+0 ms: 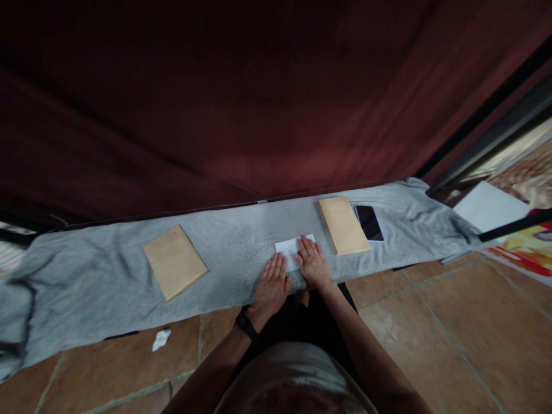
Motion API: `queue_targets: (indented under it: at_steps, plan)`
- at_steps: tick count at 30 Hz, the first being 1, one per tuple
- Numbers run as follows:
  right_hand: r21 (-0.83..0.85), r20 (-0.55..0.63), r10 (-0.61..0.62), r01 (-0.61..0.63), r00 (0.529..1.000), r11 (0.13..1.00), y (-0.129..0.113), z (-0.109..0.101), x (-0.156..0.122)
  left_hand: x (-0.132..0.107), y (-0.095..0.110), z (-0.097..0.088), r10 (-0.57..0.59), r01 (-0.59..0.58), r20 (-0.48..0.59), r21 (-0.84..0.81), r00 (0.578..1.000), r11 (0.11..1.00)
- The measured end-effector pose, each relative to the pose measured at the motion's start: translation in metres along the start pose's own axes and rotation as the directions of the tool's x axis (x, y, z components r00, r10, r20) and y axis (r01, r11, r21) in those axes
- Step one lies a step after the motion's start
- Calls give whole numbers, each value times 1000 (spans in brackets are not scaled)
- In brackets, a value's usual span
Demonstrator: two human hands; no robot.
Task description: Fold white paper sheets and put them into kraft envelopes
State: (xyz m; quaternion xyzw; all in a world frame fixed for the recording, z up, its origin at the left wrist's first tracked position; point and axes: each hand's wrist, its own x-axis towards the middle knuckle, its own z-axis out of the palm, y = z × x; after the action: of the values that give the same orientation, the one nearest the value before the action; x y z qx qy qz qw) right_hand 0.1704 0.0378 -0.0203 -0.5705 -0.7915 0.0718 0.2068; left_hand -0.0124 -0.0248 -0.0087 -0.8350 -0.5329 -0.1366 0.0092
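Observation:
A small white sheet of paper lies on a long grey cloth spread over the floor. My right hand rests flat on the paper's right part, fingers stretched out. Beside it, my left hand lies flat on the cloth with its fingertips at the paper's near edge; a black watch sits on that wrist. Both hands are open and hold nothing.
A brown envelope lies on the cloth to the left, another brown envelope to the right with a dark phone next to it. A dark red curtain hangs behind. A white scrap is on the tiled floor; white paper lies far right.

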Motion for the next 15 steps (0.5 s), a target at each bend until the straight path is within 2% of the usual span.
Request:
queue_targets:
  at_steps: [6, 9, 12, 14, 15]
  plan:
    - [-38, -39, 25, -27, 999, 999, 13, 0, -3, -9, -1, -9, -4, 4, 17, 4, 1000, 1000]
    - [-65, -40, 13, -15, 999, 998, 16, 2, -5, -18, -13, -16, -11, 11, 33, 3, 999, 1000]
    - [-88, -54, 3, -8, 999, 996, 18, 5, -6, -31, -46, -26, -146, 147, -28, 40, 989, 988]
    - [-99, -63, -4, -3, 998, 995, 19, 7, -7, -43, -76, -35, -294, 304, -113, 82, 949, 949]
    - [-100, -68, -7, 0, 998, 995, 19, 8, -7, -51, -93, -41, -369, 386, -155, 103, 916, 917]
